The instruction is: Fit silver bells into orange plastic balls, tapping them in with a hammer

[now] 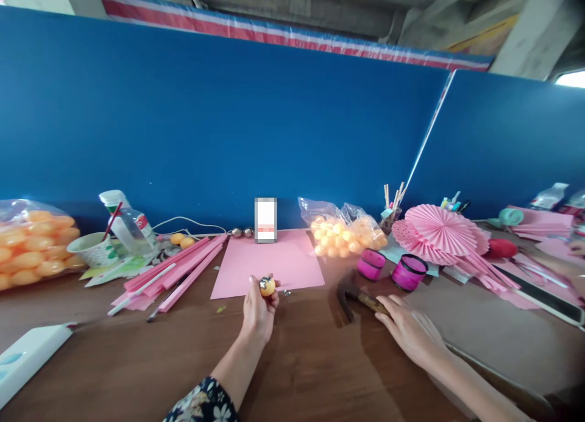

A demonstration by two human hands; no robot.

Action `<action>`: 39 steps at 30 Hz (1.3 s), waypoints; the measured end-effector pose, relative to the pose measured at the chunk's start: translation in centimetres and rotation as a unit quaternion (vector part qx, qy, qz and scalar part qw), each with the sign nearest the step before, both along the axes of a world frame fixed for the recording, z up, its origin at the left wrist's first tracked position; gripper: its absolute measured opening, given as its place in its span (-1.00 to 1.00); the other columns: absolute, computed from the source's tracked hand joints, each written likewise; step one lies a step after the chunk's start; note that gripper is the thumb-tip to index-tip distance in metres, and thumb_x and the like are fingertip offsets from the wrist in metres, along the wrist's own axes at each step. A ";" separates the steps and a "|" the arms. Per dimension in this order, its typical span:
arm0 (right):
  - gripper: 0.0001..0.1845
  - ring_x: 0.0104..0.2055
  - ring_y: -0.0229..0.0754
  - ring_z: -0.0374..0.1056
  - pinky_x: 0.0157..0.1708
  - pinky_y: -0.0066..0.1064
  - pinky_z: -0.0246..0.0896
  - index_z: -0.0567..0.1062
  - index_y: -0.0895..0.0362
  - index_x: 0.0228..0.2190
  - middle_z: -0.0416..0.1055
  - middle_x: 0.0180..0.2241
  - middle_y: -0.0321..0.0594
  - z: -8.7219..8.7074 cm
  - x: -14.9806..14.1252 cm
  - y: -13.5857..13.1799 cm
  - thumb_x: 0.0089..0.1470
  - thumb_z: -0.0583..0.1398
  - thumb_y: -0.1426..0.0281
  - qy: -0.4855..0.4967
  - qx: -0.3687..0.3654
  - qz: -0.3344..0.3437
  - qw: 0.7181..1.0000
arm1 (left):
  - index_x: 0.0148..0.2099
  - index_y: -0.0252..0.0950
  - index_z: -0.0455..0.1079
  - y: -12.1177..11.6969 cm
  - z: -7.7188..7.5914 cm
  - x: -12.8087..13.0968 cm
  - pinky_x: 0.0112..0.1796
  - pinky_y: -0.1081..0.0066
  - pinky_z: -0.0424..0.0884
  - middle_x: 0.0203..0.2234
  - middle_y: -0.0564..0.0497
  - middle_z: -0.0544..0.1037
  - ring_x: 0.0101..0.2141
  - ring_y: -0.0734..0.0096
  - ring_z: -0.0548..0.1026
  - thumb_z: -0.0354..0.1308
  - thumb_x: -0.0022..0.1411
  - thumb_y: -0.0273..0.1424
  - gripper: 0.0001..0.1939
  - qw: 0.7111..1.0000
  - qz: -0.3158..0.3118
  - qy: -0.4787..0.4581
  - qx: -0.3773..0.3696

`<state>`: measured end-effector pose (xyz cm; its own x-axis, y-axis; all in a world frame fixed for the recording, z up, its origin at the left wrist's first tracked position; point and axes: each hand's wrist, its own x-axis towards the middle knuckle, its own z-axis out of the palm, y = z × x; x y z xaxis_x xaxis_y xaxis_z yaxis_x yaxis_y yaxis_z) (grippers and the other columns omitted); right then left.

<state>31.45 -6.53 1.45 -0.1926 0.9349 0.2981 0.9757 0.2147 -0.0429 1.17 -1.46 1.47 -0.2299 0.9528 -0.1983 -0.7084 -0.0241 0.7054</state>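
Note:
My left hand (261,309) holds up a small orange ball (267,286) with silvery, shiny patches on it, fingers closed around it. It is just over the near edge of a pink paper sheet (260,266). Small shiny bits (286,293) lie on the table beside that hand. To the right, my right hand (411,327) has its fingers on the wooden handle of a claw hammer (365,300); the hand is slightly blurred. The hammer's dark metal head points left and is close to the table. Two silver balls (242,232) sit behind the pink sheet.
A bag of orange balls (342,236) and two magenta containers (410,272) stand behind the hammer. Pink paper strips (183,266), a cup (91,246) and another ball bag (36,245) are left. Pink paper fans (441,233) lie right; another person's hand (576,249) shows far right.

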 end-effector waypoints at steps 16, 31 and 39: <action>-0.64 -0.19 -0.04 0.26 -0.20 -0.23 0.20 0.31 0.16 -0.08 0.31 -0.18 -0.08 0.0 0.4 2.2 0.07 0.02 0.34 -0.014 0.077 -0.021 0.997 | -0.28 -0.44 0.32 0.2 0.2 0.0 -0.69 0.61 0.16 -0.59 -0.08 0.45 -0.70 0.64 0.27 -0.07 0.14 -0.10 -0.56 0.999 0.040 0.008 -0.029; -0.76 -0.19 -0.16 0.25 -0.22 -0.38 0.18 0.35 0.13 -0.18 0.30 -0.24 -0.14 0.9 -17.2 4.2 0.05 0.07 0.46 0.117 -0.051 0.194 0.973 | -0.26 -0.41 0.34 -0.1 -0.5 0.2 -0.68 0.59 0.09 -0.60 0.01 0.41 -0.70 0.65 0.22 -0.03 0.03 0.02 -0.45 0.997 0.011 0.077 -0.016; -0.78 -0.28 -0.18 0.24 -0.40 -0.46 0.12 0.42 0.13 -0.39 0.35 -0.37 -0.16 0.0 -18.4 6.5 0.13 -0.01 0.40 0.011 -0.036 0.152 0.988 | -0.29 -0.41 0.33 0.0 -0.4 0.3 -0.67 0.57 0.09 -0.62 0.03 0.40 -0.71 0.65 0.22 0.00 0.00 0.03 -0.46 0.998 0.008 0.065 -0.004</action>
<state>13.03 -0.06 1.48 -0.4623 0.8535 0.2407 0.8651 0.4936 -0.0889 1.49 -1.49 1.06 -0.2686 0.9477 -0.1726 -0.6107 -0.0290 0.7913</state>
